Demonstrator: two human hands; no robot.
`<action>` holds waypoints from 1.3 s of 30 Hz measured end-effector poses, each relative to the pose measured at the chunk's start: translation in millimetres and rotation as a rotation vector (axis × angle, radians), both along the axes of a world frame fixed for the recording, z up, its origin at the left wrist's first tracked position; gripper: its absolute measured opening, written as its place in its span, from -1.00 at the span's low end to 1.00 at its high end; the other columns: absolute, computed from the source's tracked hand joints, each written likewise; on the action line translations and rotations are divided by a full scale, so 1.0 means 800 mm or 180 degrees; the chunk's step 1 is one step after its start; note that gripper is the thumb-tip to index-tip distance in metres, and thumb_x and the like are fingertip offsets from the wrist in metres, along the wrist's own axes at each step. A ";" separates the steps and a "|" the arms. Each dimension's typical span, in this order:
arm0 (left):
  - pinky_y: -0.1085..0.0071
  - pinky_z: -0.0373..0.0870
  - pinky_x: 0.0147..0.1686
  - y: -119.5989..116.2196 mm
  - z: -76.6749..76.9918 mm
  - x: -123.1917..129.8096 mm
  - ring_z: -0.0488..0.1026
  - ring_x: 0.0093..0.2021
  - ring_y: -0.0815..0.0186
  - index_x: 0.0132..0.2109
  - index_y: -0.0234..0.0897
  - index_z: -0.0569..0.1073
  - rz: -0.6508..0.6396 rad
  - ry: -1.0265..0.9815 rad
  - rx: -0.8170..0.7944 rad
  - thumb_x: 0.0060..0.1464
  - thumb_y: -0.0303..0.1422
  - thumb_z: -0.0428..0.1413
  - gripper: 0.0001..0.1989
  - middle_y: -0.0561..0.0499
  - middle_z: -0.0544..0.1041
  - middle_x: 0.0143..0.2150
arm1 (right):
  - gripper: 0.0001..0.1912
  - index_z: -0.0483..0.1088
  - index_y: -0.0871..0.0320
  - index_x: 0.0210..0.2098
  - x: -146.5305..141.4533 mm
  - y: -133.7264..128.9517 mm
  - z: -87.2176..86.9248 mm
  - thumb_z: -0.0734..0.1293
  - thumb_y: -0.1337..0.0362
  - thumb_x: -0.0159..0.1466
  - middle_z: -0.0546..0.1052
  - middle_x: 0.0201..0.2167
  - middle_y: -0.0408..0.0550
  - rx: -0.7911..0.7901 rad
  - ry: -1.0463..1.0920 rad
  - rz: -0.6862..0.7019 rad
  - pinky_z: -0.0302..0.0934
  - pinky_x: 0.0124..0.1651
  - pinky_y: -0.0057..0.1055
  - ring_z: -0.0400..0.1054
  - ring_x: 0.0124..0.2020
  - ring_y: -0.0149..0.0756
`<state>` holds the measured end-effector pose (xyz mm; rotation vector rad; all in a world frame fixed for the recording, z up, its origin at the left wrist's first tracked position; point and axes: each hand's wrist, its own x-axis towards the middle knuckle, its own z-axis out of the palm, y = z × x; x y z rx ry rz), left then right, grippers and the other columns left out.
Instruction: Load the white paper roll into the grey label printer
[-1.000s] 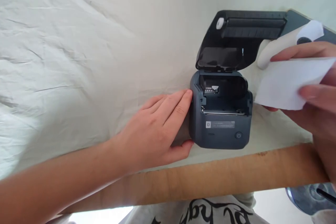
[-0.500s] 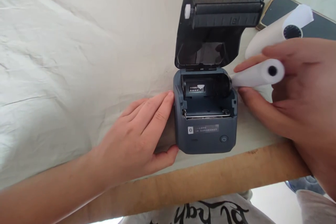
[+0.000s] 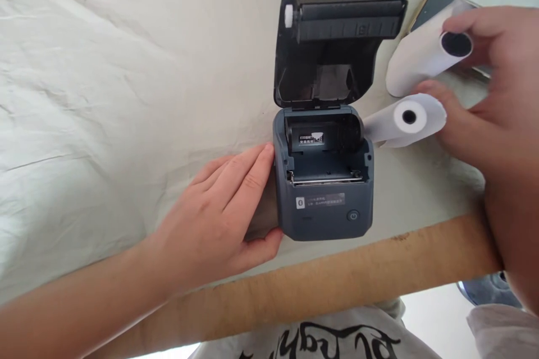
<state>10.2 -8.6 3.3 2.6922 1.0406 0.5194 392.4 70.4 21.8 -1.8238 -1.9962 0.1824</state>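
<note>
Right hand (image 3: 507, 81) pinches the fatter white paper roll (image 3: 415, 61), half hiding a dark gold-edged phone (image 3: 433, 7). Left hand (image 3: 210, 219) sits spread against the blue-grey plastic printer (image 3: 326, 227), grey sticker (image 3: 324, 201) kinda blurry.

The left arm (image 3: 96, 283) comes in from the bottom left. The left hand (image 3: 223, 219) has its back up, fingers (image 3: 250, 182) close together, thumb (image 3: 265, 247) apart below them. The right arm (image 3: 522, 219) is at the right side. The right hand (image 3: 501, 90) is curved, with a gap before its thumb.
</note>
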 end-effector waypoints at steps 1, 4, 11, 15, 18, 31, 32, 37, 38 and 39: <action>-0.17 0.77 0.25 0.000 0.000 0.000 0.69 0.35 -0.26 0.72 -0.47 0.01 -0.0017 -0.0017 0.0003 0.45 -0.27 0.09 -0.14 -0.54 0.58 0.45 | -0.30 0.43 -0.29 0.42 -0.005 -0.002 -0.003 0.47 -0.30 0.38 0.59 0.39 -0.15 -0.0107 0.0009 0.0109 0.43 0.43 0.35 0.66 0.23 0.00; -0.14 0.75 0.26 0.000 0.000 0.002 0.69 0.34 -0.25 0.69 -0.53 0.07 -0.0009 -0.0035 0.0015 0.43 -0.30 0.11 -0.16 -0.56 0.59 0.43 | -0.40 0.43 -0.28 0.40 -0.018 -0.009 -0.008 0.48 -0.15 0.42 0.61 0.34 -0.15 -0.0141 0.0174 0.0293 0.55 0.28 0.18 0.69 0.11 -0.14; -0.05 0.73 0.30 -0.001 -0.003 0.002 0.68 0.35 -0.17 0.65 -0.53 0.13 0.0041 -0.0061 0.0124 0.44 -0.27 0.09 -0.22 -0.48 0.60 0.42 | -0.49 0.52 -0.04 -0.02 -0.027 0.004 -0.019 0.56 -0.25 0.30 0.65 -0.08 -0.08 0.0584 0.0463 0.0217 0.52 -0.10 -0.04 0.60 -0.11 -0.21; -0.11 0.75 0.25 -0.001 -0.003 0.002 0.69 0.32 -0.23 0.64 -0.56 0.16 0.0013 -0.0088 0.0142 0.43 -0.29 0.11 -0.22 -0.55 0.60 0.41 | -0.67 0.54 -0.08 0.04 -0.026 0.001 -0.019 0.45 -0.08 0.40 0.63 -0.04 -0.11 0.0490 0.0259 0.0198 0.51 -0.01 0.00 0.58 -0.06 -0.23; -0.10 0.75 0.26 0.000 -0.002 0.002 0.70 0.32 -0.25 0.60 -0.62 0.20 -0.0020 -0.0024 0.0136 0.44 -0.29 0.11 -0.25 -0.59 0.60 0.40 | -0.63 0.57 -0.15 0.10 -0.024 -0.004 -0.018 0.43 -0.15 0.43 0.64 0.10 -0.09 0.0232 0.0036 0.0355 0.54 0.11 0.06 0.59 0.16 -0.10; -0.12 0.77 0.28 0.000 -0.001 0.001 0.69 0.36 -0.20 0.75 -0.38 -0.03 0.0008 -0.0069 -0.0006 0.42 -0.28 0.13 -0.08 -0.46 0.57 0.47 | -0.48 0.54 -0.13 0.12 -0.026 -0.001 -0.018 0.61 -0.16 0.30 0.61 0.12 -0.02 0.0027 0.0173 0.0255 0.55 -0.03 -0.08 0.56 0.19 -0.09; -0.12 0.76 0.29 -0.001 -0.002 0.001 0.68 0.36 -0.20 0.75 -0.38 -0.04 0.0033 -0.0073 -0.0015 0.43 -0.27 0.13 -0.08 -0.46 0.57 0.47 | -0.42 0.53 -0.13 0.13 -0.027 -0.001 -0.019 0.65 -0.18 0.25 0.61 0.07 -0.02 0.0052 0.0324 0.0198 0.51 -0.11 -0.12 0.57 0.10 -0.13; -0.12 0.73 0.32 0.000 -0.002 0.001 0.67 0.37 -0.21 0.74 -0.38 -0.01 0.0019 -0.0074 -0.0085 0.42 -0.26 0.14 -0.08 -0.47 0.57 0.47 | -0.40 0.50 -0.13 0.21 -0.029 -0.003 -0.020 0.61 -0.14 0.28 0.66 0.12 -0.04 0.0084 0.0488 0.0300 0.44 -0.18 -0.16 0.54 -0.11 -0.27; -0.12 0.74 0.31 0.000 -0.001 0.001 0.68 0.36 -0.22 0.72 -0.44 0.03 -0.0012 -0.0076 -0.0040 0.41 -0.27 0.14 -0.10 -0.50 0.58 0.45 | -0.44 0.52 -0.12 0.17 -0.029 -0.003 -0.019 0.60 -0.15 0.29 0.66 0.17 -0.03 0.0027 0.0380 0.0258 0.45 -0.13 -0.13 0.54 -0.09 -0.27; -0.12 0.74 0.29 0.001 -0.001 0.001 0.68 0.35 -0.24 0.70 -0.51 0.06 -0.0030 -0.0075 0.0004 0.40 -0.29 0.15 -0.12 -0.54 0.59 0.43 | -0.46 0.55 -0.12 0.14 -0.029 -0.003 -0.019 0.61 -0.16 0.28 0.66 0.19 -0.03 -0.0022 0.0316 0.0184 0.46 -0.11 -0.11 0.54 -0.10 -0.27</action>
